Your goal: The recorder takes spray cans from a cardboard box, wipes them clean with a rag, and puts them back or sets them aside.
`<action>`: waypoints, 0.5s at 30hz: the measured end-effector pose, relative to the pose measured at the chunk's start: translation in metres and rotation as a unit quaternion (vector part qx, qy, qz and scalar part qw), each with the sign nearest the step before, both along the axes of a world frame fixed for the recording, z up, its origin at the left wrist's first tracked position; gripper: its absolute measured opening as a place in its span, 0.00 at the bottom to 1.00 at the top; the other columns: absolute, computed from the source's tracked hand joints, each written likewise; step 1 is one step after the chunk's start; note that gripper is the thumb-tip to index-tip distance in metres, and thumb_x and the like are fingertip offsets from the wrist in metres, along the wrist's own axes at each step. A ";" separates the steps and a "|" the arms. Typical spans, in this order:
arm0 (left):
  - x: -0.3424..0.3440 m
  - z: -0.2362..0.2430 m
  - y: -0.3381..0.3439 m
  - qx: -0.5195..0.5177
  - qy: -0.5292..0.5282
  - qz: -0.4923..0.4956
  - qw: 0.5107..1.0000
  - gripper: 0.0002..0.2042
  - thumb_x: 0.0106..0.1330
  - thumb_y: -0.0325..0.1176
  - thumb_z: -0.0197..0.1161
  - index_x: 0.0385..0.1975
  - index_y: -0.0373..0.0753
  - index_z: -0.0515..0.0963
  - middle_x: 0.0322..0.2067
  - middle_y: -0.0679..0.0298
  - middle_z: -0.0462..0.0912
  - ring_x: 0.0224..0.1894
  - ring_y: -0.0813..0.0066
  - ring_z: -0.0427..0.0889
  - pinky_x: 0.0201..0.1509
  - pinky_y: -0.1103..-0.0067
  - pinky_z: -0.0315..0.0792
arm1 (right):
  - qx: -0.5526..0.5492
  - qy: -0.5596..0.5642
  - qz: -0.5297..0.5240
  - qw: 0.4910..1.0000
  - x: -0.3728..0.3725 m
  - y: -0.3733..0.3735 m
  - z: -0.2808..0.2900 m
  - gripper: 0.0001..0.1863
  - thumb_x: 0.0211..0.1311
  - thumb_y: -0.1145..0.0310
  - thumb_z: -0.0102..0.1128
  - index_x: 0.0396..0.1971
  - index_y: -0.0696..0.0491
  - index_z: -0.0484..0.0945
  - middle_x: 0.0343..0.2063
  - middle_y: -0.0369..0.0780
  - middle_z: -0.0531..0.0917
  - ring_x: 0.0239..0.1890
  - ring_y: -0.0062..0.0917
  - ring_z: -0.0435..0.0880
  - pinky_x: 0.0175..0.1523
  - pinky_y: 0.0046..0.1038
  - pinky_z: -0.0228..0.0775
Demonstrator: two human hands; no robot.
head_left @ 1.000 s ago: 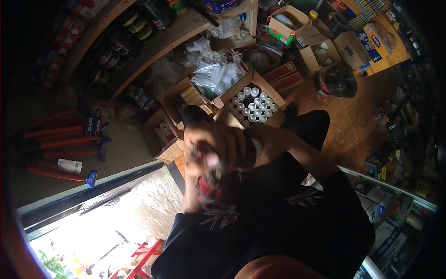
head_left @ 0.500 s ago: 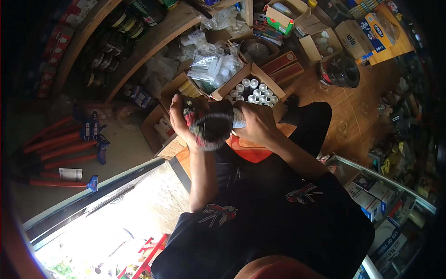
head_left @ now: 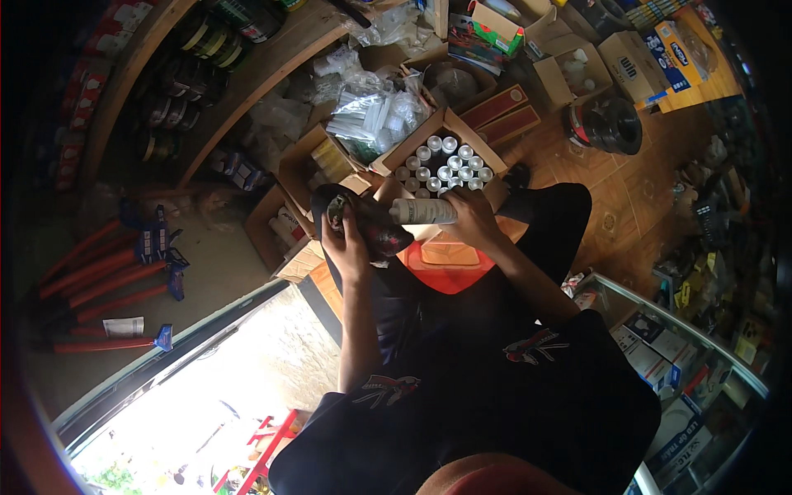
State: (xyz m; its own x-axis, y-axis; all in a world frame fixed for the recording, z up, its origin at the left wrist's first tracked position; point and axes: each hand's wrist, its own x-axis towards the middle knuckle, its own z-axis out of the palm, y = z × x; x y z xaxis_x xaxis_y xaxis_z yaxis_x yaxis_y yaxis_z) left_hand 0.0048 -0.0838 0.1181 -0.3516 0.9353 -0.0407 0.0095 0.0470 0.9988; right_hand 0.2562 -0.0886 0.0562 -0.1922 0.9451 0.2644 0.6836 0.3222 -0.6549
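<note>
My left hand (head_left: 346, 245) is closed on a dark, rag-like thing (head_left: 384, 234) with reddish and green patches, which hangs to the right of my fingers. Its exact kind is hard to make out. In my right hand (head_left: 476, 221) lies a pale sealant cartridge (head_left: 422, 212), held nearly level by its right end. The cartridge's left end points at the dark thing; whether they touch I cannot tell. Just beyond my hands stands an open cardboard box (head_left: 476, 137) packed with several upright cartridges (head_left: 445, 173) showing their pale round ends.
Clear plastic-wrapped goods (head_left: 373, 115) fill a box behind. Another box with cartridges (head_left: 289, 224) stands at the left, near red-handled tools (head_left: 103, 268). A red plastic stool (head_left: 450, 268) shows between my legs. A glass display case (head_left: 685, 330) is at the right, black coils (head_left: 615, 126) farther off.
My hands have moved apart. The dark thing has dropped away from the cartridge's side and turned, and more of the cartridge now shows. My right hand has shifted slightly right.
</note>
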 end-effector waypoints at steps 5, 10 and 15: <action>0.014 0.006 0.019 -0.016 0.212 -0.311 0.926 0.27 0.62 0.38 0.78 0.57 0.34 0.77 0.47 0.55 0.86 0.49 0.70 0.86 0.53 0.73 0.80 | -0.081 0.057 0.043 0.994 0.005 0.001 -0.043 0.31 0.43 0.63 0.82 0.50 0.52 0.82 0.42 0.43 0.86 0.44 0.42 0.85 0.50 0.42 0.76; 0.047 -0.026 0.037 -0.049 0.171 -0.261 0.949 0.28 0.59 0.38 0.79 0.57 0.37 0.76 0.43 0.52 0.88 0.48 0.66 0.89 0.52 0.71 0.81 | -0.040 0.110 0.038 0.992 -0.001 0.012 -0.046 0.33 0.42 0.65 0.82 0.53 0.53 0.80 0.41 0.44 0.86 0.44 0.43 0.85 0.51 0.42 0.76; 0.067 -0.019 0.040 -0.020 0.215 -0.245 0.945 0.27 0.60 0.38 0.78 0.57 0.38 0.75 0.43 0.50 0.87 0.46 0.57 0.90 0.48 0.69 0.83 | -0.010 0.071 0.052 0.996 -0.005 0.039 -0.036 0.33 0.42 0.67 0.82 0.53 0.56 0.80 0.41 0.45 0.85 0.43 0.44 0.85 0.52 0.41 0.77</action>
State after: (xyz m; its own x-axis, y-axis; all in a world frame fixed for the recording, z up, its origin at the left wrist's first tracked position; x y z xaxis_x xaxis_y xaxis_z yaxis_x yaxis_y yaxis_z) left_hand 0.0722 -0.0441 0.0987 0.1308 0.9909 -0.0318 0.4442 -0.0299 0.8955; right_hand 0.2508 -0.0494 0.0202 -0.2517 0.9272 0.2775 0.5475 0.3729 -0.7492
